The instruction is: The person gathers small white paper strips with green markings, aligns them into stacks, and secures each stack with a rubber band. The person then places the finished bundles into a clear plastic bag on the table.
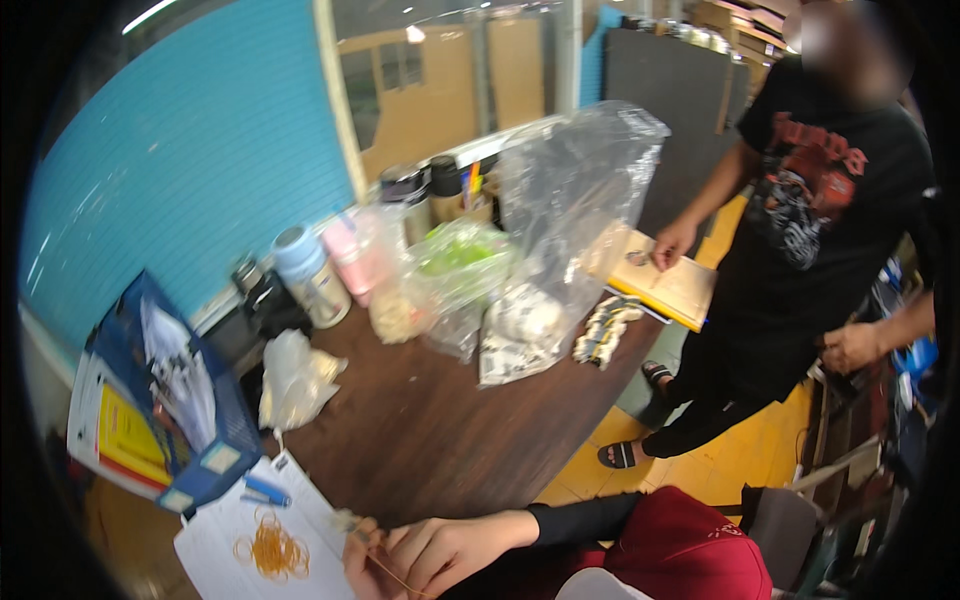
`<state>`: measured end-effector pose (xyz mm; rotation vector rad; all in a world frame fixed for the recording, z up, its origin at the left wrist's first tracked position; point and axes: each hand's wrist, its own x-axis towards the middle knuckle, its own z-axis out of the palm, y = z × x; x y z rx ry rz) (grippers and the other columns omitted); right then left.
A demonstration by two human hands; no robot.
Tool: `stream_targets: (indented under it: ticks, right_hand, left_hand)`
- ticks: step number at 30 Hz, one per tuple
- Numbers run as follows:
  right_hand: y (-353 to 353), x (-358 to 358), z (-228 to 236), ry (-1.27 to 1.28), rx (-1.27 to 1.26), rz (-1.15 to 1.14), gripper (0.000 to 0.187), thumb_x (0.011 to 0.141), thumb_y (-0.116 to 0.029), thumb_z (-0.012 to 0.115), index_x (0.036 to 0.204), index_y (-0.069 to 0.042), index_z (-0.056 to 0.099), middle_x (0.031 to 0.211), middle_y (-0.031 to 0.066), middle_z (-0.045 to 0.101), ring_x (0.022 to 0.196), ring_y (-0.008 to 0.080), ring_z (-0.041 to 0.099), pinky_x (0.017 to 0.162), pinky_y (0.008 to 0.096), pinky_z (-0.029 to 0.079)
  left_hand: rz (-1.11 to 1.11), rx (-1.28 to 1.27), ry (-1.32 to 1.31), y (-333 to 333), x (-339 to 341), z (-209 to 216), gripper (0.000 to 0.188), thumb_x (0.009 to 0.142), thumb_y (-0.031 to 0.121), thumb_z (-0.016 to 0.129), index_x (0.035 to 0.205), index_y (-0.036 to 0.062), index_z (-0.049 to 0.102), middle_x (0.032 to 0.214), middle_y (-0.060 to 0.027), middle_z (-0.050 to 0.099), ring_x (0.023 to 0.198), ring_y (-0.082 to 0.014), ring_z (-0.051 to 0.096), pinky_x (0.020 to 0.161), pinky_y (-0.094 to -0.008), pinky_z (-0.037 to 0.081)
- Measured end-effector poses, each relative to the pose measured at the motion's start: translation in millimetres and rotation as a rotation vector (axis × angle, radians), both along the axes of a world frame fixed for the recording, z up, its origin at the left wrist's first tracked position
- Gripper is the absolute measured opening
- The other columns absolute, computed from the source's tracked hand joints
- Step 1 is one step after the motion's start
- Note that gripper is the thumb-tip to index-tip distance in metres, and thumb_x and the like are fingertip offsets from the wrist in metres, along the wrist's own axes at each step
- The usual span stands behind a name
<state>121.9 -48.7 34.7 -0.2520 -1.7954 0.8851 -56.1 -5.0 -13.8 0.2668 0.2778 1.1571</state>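
At the lower edge, my two hands are close together over the table's near side. My right hand (pixel 450 548), coming from a black sleeve, has its fingers bent and closed on a thin brown rubber band (pixel 398 576) that is stretched out. My left hand (pixel 358 562) is partly hidden behind it, its fingers closed around a small pale bundle (pixel 344 521); blur hides what the bundle is. Next to my hands, a loose pile of rubber bands (pixel 275 552) lies on a white sheet of paper (pixel 215 545). A small blue tool (pixel 266 490) rests just beyond the pile.
A blue file holder (pixel 225 425) stands left on the brown table (pixel 430 430). Behind are a knotted plastic bag (pixel 292 380), a bottle (pixel 308 278), and large clear bags (pixel 590 180). At right, a person (pixel 810 200) touches an open notebook (pixel 665 280) beside a striped bundle (pixel 605 328).
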Motion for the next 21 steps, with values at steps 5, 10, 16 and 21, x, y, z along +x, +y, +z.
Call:
stream_targets:
  ticks: [5, 10, 16, 21]
  right_hand:
    - [-3.5, 19.5, -41.9, 0.66, -0.654, 0.176, 0.042, 0.097, -0.022, 0.064, 0.133, -0.008, 0.049, 0.129, 0.0076, 0.055, 0.117, 0.0192, 0.055, 0.109, 0.0336, 0.036]
    - [-7.6, 33.9, -21.7, 0.508, -0.576, 0.013, 0.071, 0.098, -0.025, 0.063, 0.157, -0.005, 0.028, 0.153, 0.0086, 0.041, 0.14, 0.0185, 0.043, 0.125, 0.043, 0.021]
    - [-10.2, 41.2, -2.8, -0.308, 0.26, -0.31, 0.012, 0.089, -0.015, 0.068, 0.088, -0.003, 0.071, 0.082, 0.0066, 0.06, 0.089, 0.0281, 0.061, 0.11, 0.0498, 0.037]
    - [-17.1, 12.0, -51.3, 0.099, 0.215, -0.009, 0.022, 0.095, -0.021, 0.063, 0.086, -0.002, 0.054, 0.079, 0.0035, 0.054, 0.081, 0.0208, 0.056, 0.092, 0.0379, 0.042]
  left_hand:
    - [-0.124, -0.012, -0.31, 9.4, -4.5, 1.7, 0.025, 0.1, 0.01, 0.054, 0.122, -0.0021, 0.052, 0.103, -0.0146, 0.056, 0.092, -0.0234, 0.056, 0.083, -0.0327, 0.051]
    - [-0.414, 0.512, 0.765, -2.3, 5.9, 13.9, 0.025, 0.104, 0.018, 0.054, 0.11, -0.004, 0.063, 0.103, -0.0158, 0.065, 0.095, -0.0218, 0.061, 0.083, -0.0287, 0.05]
    - [-0.041, 0.931, 0.85, 8.4, 35.4, -52.3, 0.016, 0.097, 0.021, 0.067, 0.095, 0.0048, 0.066, 0.07, 0.003, 0.059, 0.061, -0.0064, 0.054, 0.06, -0.0224, 0.047]
    - [-0.172, 0.004, 0.188, 33.2, 36.9, -82.3, 0.018, 0.102, 0.022, 0.058, 0.096, 0.0064, 0.063, 0.079, 0.0029, 0.058, 0.062, -0.0036, 0.051, 0.058, -0.0182, 0.046]
